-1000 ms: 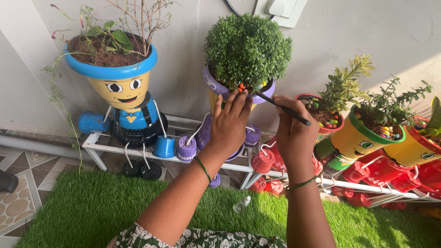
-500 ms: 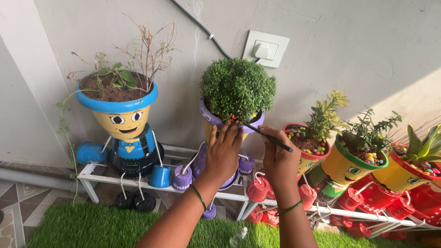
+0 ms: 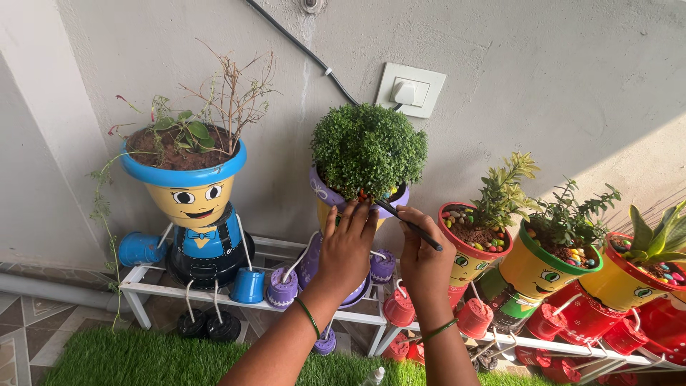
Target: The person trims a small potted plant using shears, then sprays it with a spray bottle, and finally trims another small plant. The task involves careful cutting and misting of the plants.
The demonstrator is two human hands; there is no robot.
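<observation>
**Brush at the rim of the purple doll pot**

Nearest the camera, two forearms rise from the artificial grass (image 3: 143, 357). The left hand (image 3: 348, 239) lies flat on the front of the purple doll pot (image 3: 325, 196), fingers extended and close together, steadying it. The right hand (image 3: 421, 250) pinches a thin black paintbrush (image 3: 407, 221) between thumb and fingertips, its tip at the pot's front rim beneath the round green bush (image 3: 368, 146). The pot's purple coat looks complete; what the brush is adding at the rim is hidden by the hands, so only fine detail seems left.

The pot stands on a white metal rack (image 3: 153, 289), between a blue-rimmed doll pot (image 3: 189, 193) and red and green face pots (image 3: 543, 268). Behind is a grey wall (image 3: 536, 71) with a socket (image 3: 411, 89) and black cable.
</observation>
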